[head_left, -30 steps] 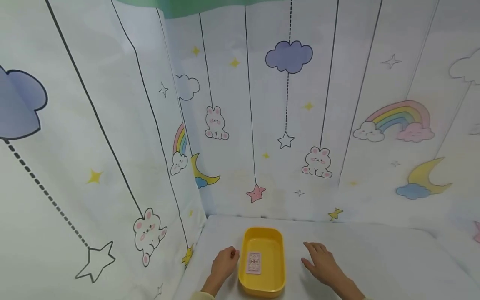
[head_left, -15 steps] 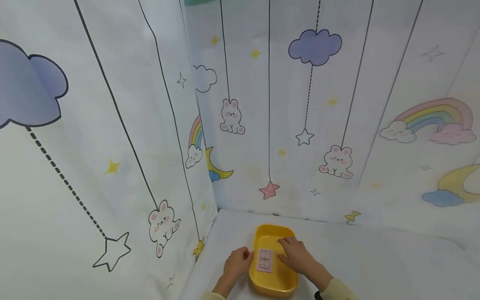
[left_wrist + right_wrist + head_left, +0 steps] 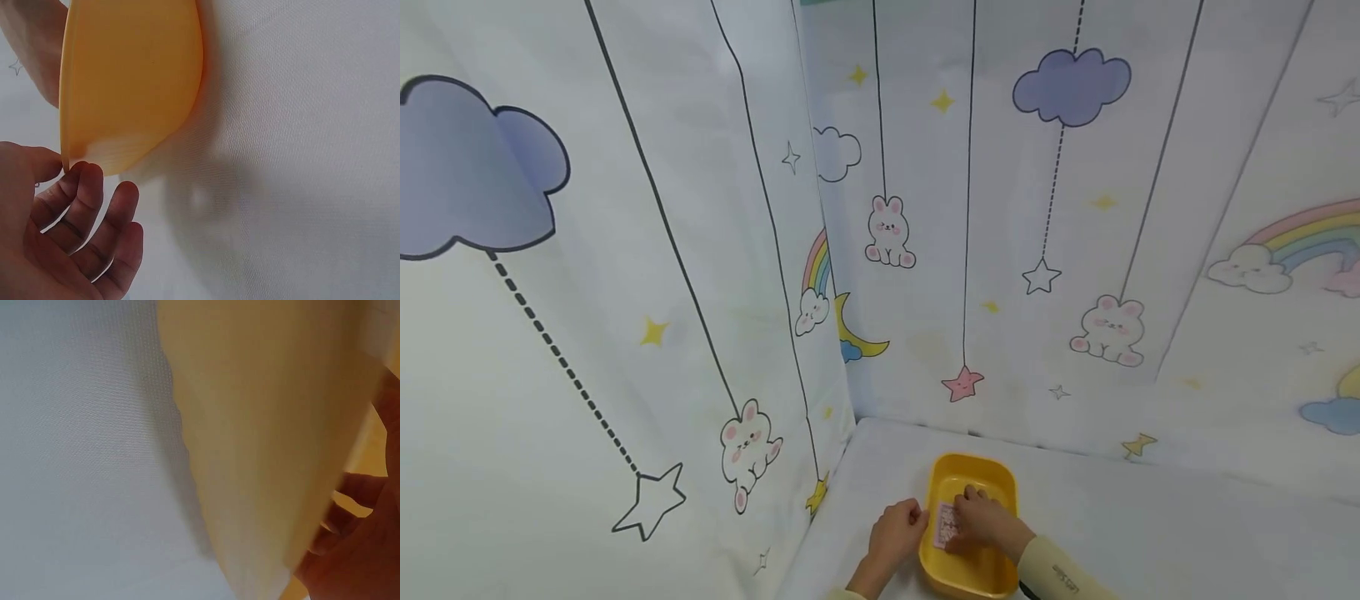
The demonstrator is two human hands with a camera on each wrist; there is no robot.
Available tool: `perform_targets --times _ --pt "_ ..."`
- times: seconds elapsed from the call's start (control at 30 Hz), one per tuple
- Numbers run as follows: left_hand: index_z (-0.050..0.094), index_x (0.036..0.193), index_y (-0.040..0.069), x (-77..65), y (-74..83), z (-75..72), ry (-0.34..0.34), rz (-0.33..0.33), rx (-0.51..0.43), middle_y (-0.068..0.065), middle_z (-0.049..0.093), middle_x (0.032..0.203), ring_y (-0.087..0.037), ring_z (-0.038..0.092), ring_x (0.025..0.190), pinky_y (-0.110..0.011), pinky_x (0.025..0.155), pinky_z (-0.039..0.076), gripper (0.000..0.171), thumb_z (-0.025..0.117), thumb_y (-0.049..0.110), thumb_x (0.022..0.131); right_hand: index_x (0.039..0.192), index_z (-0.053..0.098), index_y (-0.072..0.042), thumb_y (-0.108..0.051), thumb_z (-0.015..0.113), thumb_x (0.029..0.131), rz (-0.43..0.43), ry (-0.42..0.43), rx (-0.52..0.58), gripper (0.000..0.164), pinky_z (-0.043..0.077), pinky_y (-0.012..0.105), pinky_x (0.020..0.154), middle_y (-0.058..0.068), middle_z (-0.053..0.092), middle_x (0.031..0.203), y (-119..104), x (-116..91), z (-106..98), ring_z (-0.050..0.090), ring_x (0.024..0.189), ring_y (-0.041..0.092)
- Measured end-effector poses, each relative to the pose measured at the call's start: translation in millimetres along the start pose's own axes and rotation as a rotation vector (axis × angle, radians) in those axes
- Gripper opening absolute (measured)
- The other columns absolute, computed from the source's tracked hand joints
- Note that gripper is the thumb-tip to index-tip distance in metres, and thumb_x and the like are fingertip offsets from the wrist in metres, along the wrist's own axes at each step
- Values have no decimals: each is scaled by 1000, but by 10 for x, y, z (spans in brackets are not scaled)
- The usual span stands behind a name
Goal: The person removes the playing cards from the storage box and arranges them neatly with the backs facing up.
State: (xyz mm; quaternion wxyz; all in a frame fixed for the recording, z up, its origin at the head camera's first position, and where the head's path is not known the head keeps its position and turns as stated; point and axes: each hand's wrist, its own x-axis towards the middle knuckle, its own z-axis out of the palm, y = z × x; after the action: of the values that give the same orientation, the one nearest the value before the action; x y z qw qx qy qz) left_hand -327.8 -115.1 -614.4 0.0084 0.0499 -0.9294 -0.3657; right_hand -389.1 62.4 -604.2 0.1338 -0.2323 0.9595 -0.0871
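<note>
A yellow plastic tray (image 3: 972,575) with rounded corners stands on the white table cover. Inside it, toward the left, lies a pink-and-white card (image 3: 943,529) with an ornate pattern, its right part covered by my right hand (image 3: 988,523). That hand reaches in over the right rim, thumb toward the near end of the card; whether it grips the card I cannot tell. At the left rim is my left hand (image 3: 895,532). In the left wrist view the left thumb and index fingertip pinch the rim's end, and the other fingers (image 3: 122,203) curl loosely outside.
White cloth (image 3: 1150,533) covers the table around the tray. Printed curtains with rabbits, clouds and stars rise close behind the table (image 3: 1000,333) and along its left side (image 3: 625,375). The tray's side wall (image 3: 250,444) stands between the right wrist camera and the fingers.
My right hand has moved left from beside the tray, over its right rim and down onto the card. The left hand stays at the rim. The head view has turned left.
</note>
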Motion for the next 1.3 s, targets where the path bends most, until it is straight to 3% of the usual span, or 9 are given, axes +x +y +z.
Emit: perform_targets --times 0.17,0.33,0.47,0.6,0.73,0.9,1.07,1.3 --pt "57 73 18 8 18 17 3 6 11 7 51 62 -10 46 54 -24 50 35 27 66 29 96 121 58 0 -51 88 70 8 30 -47 78 49 57 95 18 54 117 26 52 57 54 99 34" --pt "56 72 19 15 6 17 10 12 21 7 50 61 -10 45 53 -25 49 34 28 66 30 96 128 51 0 -45 91 68 4 68 -21 85 48 59 97 21 56 122 44 87 49 56 107 38" --pt "56 73 19 17 18 14 7 3 26 7 50 62 -9 45 54 -24 49 34 29 65 32 97 123 51 -3 -28 88 76 -35 128 39 65 51 55 95 20 62 116 87 113 43 61 103 36" --pt "57 73 19 3 39 1 -11 -29 19 6 51 63 -10 46 55 -24 49 35 28 64 31 97 109 54 -6 -14 78 86 -85 151 93 34 54 48 88 9 65 93 120 114 30 61 83 24" --pt "56 73 18 -19 49 -16 -22 -33 10 6 52 63 -10 47 55 -24 49 36 28 65 30 97 97 55 -9 -9 72 91 -102 160 211 18 53 40 73 2 59 81 105 65 -28 52 72 18" --pt "57 74 18 -17 45 20 -11 -18 2 6 52 63 -10 47 54 -24 49 35 27 65 30 97 95 57 -4 -3 70 91 -100 150 461 14 47 30 61 5 59 80 170 -50 -179 53 69 18" --pt "59 75 19 -12 41 74 -6 -19 1 7 53 64 -10 48 56 -24 50 37 24 66 29 96 102 61 0 -9 69 93 -89 101 695 15 57 35 65 6 64 83 405 -231 -366 65 71 20" --pt "59 76 18 -38 -3 25 18 34 -6 7 52 64 -10 47 56 -25 51 35 25 65 28 97 108 67 3 -22 68 96 14 147 794 28 60 38 75 7 71 93 946 -632 -570 68 79 18"
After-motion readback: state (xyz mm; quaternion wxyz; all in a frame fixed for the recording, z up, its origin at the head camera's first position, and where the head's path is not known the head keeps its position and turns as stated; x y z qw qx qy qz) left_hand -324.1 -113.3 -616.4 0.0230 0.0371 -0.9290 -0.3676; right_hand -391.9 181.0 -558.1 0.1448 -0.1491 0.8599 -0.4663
